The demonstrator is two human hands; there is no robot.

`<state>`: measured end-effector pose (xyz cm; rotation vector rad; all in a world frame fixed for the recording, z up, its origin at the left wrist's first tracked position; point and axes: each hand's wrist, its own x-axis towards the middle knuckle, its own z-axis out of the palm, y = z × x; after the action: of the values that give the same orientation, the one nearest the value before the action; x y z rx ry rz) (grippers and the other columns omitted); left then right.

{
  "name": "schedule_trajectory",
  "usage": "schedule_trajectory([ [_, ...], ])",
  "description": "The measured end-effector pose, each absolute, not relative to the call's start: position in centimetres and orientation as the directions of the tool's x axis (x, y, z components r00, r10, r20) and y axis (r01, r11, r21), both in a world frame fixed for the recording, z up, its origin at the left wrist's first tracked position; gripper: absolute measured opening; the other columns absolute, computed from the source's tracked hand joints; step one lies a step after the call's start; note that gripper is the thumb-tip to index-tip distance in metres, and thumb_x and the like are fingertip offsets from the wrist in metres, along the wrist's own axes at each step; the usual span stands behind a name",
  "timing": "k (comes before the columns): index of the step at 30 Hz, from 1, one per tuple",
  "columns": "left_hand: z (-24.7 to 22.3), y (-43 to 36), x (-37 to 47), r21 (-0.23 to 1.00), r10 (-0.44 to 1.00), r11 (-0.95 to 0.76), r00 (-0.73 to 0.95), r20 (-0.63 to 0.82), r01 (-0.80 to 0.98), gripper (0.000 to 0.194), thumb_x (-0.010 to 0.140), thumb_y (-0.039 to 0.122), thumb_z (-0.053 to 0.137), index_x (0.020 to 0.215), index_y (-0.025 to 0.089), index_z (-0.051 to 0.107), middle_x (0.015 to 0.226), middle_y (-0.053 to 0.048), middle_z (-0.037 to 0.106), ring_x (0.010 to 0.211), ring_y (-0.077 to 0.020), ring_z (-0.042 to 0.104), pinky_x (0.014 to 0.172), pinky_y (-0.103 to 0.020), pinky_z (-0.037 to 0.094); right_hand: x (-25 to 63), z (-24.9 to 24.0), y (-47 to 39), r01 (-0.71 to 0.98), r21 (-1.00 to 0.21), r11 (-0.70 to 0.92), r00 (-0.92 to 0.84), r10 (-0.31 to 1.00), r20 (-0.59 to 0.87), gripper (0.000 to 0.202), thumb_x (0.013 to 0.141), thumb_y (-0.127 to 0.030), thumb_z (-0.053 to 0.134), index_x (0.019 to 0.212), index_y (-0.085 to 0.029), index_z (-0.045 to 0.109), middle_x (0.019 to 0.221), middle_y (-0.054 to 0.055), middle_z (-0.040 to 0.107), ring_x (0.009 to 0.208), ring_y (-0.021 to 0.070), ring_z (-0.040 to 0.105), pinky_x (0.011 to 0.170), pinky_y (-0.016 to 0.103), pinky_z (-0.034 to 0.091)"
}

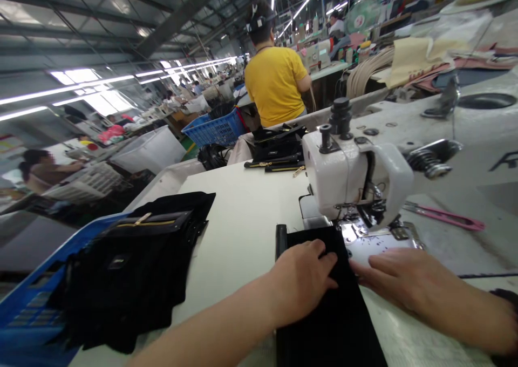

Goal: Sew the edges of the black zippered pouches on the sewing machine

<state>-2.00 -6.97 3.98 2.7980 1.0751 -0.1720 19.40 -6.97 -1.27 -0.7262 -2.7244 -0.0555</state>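
A long black fabric piece [343,318] lies on the sewing machine's bed, its far end beside the presser foot area of the white sewing machine [335,172]. My left hand [305,280] rests on top of the fabric with its fingers apart. At the fabric's right edge, just in front of the needle plate [378,245], my right hand [399,275] lies low with fingers stretched out toward the cloth. A dark folded strip [280,241] shows along the fabric's left edge. The needle tip is too small to make out.
On the left, a stack of black fabric pieces with zippers [133,270] overlaps a blue basket [16,313]. More black zippered pieces [279,148] lie behind the machine head. Pink tweezers [453,217] rest at right. A person in a yellow shirt [275,83] sits ahead.
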Motion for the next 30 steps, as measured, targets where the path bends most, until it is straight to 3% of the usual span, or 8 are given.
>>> schedule_trajectory([
  [3,3.0,-7.4,-2.1,0.176,0.742,-0.657,0.670,-0.020,0.733,0.040,0.085,0.034,0.060,0.117,0.011,0.056,0.104,-0.008,0.062,0.091,-0.0191,0.059,0.082,-0.028,0.051,19.5,-0.8,-7.4,0.439,0.012,0.899,-0.839,0.405,0.363,0.024,0.092,-0.013,0.034,0.111,-0.015,0.049,0.067,-0.002,0.055,0.054,0.0162,0.053,0.051,0.031,0.034],
  [5,2.3,-7.6,-2.2,0.216,0.753,-0.650,0.656,0.051,0.729,0.040,0.088,0.032,0.056,0.122,0.013,0.052,0.113,-0.009,0.059,0.097,-0.0192,0.057,0.086,-0.029,0.050,19.3,-0.6,-7.8,0.424,-0.012,0.906,-0.859,0.406,0.313,0.019,0.089,-0.015,0.041,0.106,-0.015,0.051,0.069,-0.001,0.057,0.055,0.0167,0.055,0.052,0.031,0.037],
  [9,1.2,-8.0,-2.3,0.165,0.709,-0.704,0.699,0.095,0.691,0.036,0.090,0.033,0.049,0.122,0.018,0.052,0.132,-0.007,0.050,0.106,-0.0242,0.053,0.089,-0.040,0.047,18.8,-0.4,-8.4,0.476,-0.006,0.879,-0.865,0.469,0.180,0.009,0.077,-0.020,0.060,0.083,-0.019,0.054,0.066,-0.001,0.059,0.053,0.0190,0.056,0.049,0.033,0.037],
  [13,1.0,-7.9,-2.7,0.157,0.691,-0.722,0.717,0.098,0.674,0.034,0.090,0.031,0.048,0.122,0.022,0.053,0.132,-0.001,0.053,0.114,-0.0241,0.046,0.097,-0.044,0.040,18.7,-1.1,-8.8,0.502,0.062,0.863,-0.848,0.478,0.228,0.019,0.073,-0.029,0.067,0.083,-0.019,0.054,0.062,-0.002,0.059,0.049,0.0194,0.054,0.046,0.034,0.034],
  [16,1.0,-7.8,-2.9,0.200,0.693,-0.717,0.714,0.100,0.667,0.034,0.088,0.026,0.048,0.121,0.021,0.055,0.131,-0.001,0.053,0.114,-0.0227,0.046,0.100,-0.041,0.038,18.7,-2.0,-8.9,0.503,0.121,0.855,-0.845,0.459,0.274,0.021,0.083,-0.033,0.055,0.095,-0.015,0.054,0.063,-0.002,0.059,0.048,0.0193,0.053,0.045,0.035,0.033],
  [18,1.0,-7.8,-3.0,0.231,0.707,-0.703,0.697,0.120,0.673,0.034,0.086,0.023,0.049,0.119,0.020,0.057,0.131,-0.001,0.054,0.112,-0.0232,0.047,0.099,-0.040,0.039,18.7,-2.4,-9.1,0.500,0.166,0.850,-0.847,0.441,0.295,0.026,0.093,-0.029,0.035,0.101,-0.012,0.052,0.064,0.000,0.058,0.048,0.0197,0.052,0.046,0.036,0.031],
  [21,0.8,-8.1,-2.9,0.254,0.726,-0.684,0.671,0.148,0.684,0.036,0.083,0.020,0.049,0.118,0.019,0.058,0.130,-0.002,0.054,0.112,-0.0250,0.047,0.098,-0.042,0.040,18.6,-2.2,-9.2,0.505,0.168,0.847,-0.835,0.430,0.344,0.044,0.097,-0.020,0.009,0.097,-0.013,0.052,0.060,0.000,0.056,0.045,0.0185,0.050,0.045,0.036,0.027],
  [30,0.8,-7.8,-2.7,0.185,0.709,-0.703,0.698,0.101,0.687,0.039,0.085,0.028,0.047,0.124,0.023,0.051,0.134,-0.002,0.050,0.104,-0.0268,0.049,0.082,-0.048,0.044,17.7,-0.1,-8.6,0.510,0.069,0.858,-0.800,0.443,0.405,0.046,0.098,-0.019,0.006,0.079,-0.020,0.048,0.055,-0.003,0.053,0.044,0.0161,0.050,0.046,0.034,0.029],
])
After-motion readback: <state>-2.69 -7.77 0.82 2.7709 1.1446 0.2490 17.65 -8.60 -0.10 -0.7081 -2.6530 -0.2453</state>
